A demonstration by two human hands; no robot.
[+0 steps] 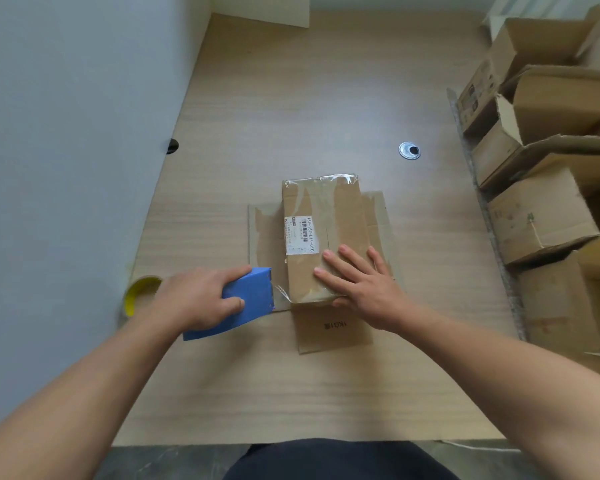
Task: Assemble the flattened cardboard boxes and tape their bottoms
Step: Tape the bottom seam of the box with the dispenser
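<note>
Wood-grain desk (309, 98), grey wall (66, 98) left, open boxes (541, 216) stacked right

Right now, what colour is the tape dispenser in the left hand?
The dispenser is solid blue, seen best in the head view.

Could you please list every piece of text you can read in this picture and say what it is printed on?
"159-159-L11-010" (last characters uncertain): on the white label stuck to the cardboard box.
"1KG1", followed by an unreadable character: on the near flap of that box.
The label's small print and barcode digits: too small to read.
Print on the stacked boxes at the right: too blurred to read.
</note>
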